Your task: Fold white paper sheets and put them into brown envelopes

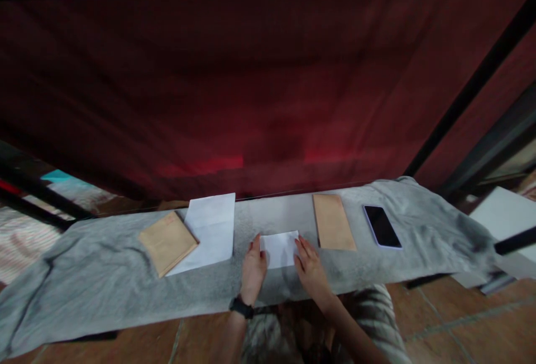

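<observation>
A small folded white paper point(280, 248) lies on the grey cloth point(104, 297) in front of me. My left hand point(253, 269), with a black watch on its wrist, rests on the paper's left edge, fingers flat. My right hand point(310, 266) presses on the paper's right edge. Both hands lie flat on the sheet rather than gripping it.
To the left lie a brown envelope point(167, 242) on a larger white sheet point(211, 230). To the right lie a second brown envelope point(333, 221) and a dark phone point(382, 226). A dark red curtain point(251, 90) hangs behind. A white board point(502, 219) stands far right.
</observation>
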A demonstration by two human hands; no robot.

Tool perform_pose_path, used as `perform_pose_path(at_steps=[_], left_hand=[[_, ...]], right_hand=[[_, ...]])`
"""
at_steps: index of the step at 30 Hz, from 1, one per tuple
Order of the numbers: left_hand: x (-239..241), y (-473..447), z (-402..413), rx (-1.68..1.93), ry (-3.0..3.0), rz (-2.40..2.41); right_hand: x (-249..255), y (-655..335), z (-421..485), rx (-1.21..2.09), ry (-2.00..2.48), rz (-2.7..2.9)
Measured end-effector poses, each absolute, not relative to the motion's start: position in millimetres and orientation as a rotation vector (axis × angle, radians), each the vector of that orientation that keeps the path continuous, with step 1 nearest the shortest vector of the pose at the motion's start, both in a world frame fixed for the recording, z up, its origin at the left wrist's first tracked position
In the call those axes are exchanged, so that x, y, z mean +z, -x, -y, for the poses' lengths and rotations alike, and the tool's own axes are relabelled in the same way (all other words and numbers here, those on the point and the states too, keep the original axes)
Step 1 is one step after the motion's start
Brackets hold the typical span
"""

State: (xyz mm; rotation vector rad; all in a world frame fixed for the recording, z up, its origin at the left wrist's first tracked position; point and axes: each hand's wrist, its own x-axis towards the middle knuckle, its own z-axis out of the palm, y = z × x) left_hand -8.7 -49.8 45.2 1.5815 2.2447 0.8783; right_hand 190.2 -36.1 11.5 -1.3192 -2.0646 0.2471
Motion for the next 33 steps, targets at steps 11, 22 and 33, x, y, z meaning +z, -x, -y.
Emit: perform_pose_path(at_steps=[11,22,33], left_hand=[[22.4,-37.3,58.8,0.436,-2.256,-2.301],[13.2,-33.0,57.5,0.313,-2.267,-2.305],[8.2,-11.6,61.7,0.489,-2.131,-2.472]], right_hand=[[10.7,-179.2,34.8,0.002,1.393,2.335],[7.6,-155.8,17.5,-0.006,1.285,2.362],[-2.0,-186.5,11.6,-0.164,1.364,2.290]])
